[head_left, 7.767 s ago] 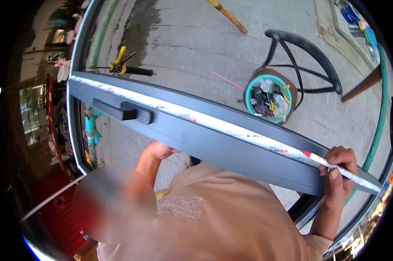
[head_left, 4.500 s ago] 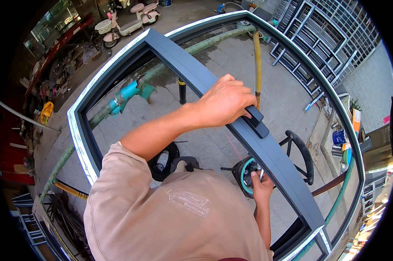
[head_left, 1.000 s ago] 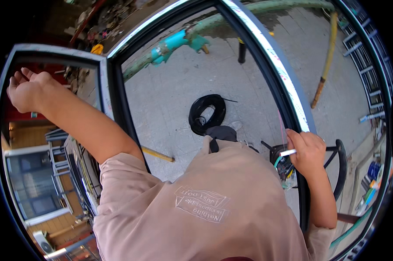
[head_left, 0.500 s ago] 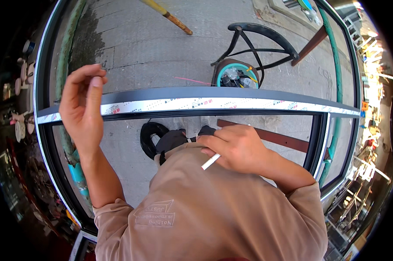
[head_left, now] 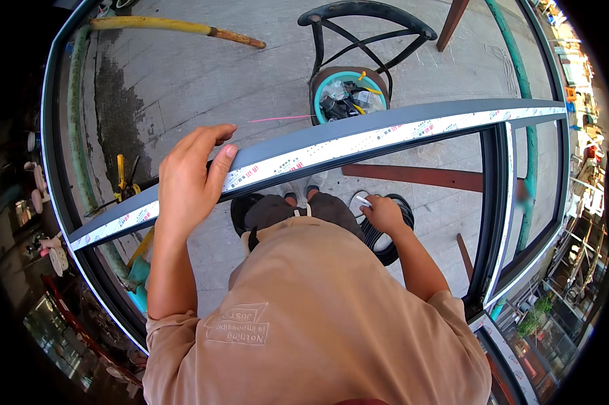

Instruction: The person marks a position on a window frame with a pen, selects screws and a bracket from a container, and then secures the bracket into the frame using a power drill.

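Observation:
My left hand (head_left: 189, 179) is over the left part of a grey metal frame bar (head_left: 345, 127), its fingers bent loosely and its thumb held apart from them. I cannot tell whether the palm touches the bar. No object shows in that hand. Low beside my right leg, my right hand (head_left: 385, 214) is closed on a short white stick (head_left: 364, 200); its exact kind is too small to tell. White protective tape (head_left: 331, 150) with printed marks runs along the bar's near face. A dark upright (head_left: 494, 202) meets the bar on the right.
Beyond the bar, a turquoise tub (head_left: 320, 108) of small parts sits on a black-backed chair (head_left: 368, 9). Around are a yellow pole (head_left: 159, 24), green posts (head_left: 80, 128), a red-brown metal strip (head_left: 412, 177) and a dark coil (head_left: 402, 216) near my feet.
My left hand has moved right along the bar. My right hand has gone from my belly down beside my right leg, still with the white stick. The view has turned and shifted.

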Tool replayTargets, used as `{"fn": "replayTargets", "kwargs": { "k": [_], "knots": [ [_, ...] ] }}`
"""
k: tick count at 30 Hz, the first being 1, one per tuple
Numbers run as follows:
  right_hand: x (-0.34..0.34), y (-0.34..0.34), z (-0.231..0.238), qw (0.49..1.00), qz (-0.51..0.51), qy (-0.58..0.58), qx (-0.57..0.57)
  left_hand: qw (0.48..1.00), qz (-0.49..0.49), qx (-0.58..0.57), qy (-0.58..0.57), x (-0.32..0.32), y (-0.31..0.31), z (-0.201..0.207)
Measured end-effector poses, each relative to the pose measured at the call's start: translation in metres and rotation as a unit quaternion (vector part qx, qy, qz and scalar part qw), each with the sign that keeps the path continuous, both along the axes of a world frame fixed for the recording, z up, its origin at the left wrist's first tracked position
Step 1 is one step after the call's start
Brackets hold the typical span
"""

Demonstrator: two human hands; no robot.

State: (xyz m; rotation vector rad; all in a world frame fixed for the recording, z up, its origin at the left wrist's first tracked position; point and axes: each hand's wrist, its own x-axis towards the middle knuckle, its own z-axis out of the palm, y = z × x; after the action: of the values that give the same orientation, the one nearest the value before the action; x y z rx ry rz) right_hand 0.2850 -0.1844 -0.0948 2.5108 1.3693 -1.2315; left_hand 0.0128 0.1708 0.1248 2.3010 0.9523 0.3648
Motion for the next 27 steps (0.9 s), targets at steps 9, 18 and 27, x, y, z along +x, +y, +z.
{"fn": "replayTargets", "kwargs": {
  "k": [9,18,27],
  "knots": [
    [0.076,-0.078,-0.120,0.991,-0.107,0.049,-0.061,0.996,0.061,0.031,0.052,0.007,-0.006,0.000],
    [0.126,-0.060,-0.130,0.980,-0.188,0.040,-0.053,0.993,0.101,-0.007,0.055,0.010,-0.007,0.003],
    [0.058,-0.063,-0.142,0.953,-0.295,0.073,0.010,0.996,-0.017,-0.061,0.059,0.009,0.008,0.006]
  ]
}}
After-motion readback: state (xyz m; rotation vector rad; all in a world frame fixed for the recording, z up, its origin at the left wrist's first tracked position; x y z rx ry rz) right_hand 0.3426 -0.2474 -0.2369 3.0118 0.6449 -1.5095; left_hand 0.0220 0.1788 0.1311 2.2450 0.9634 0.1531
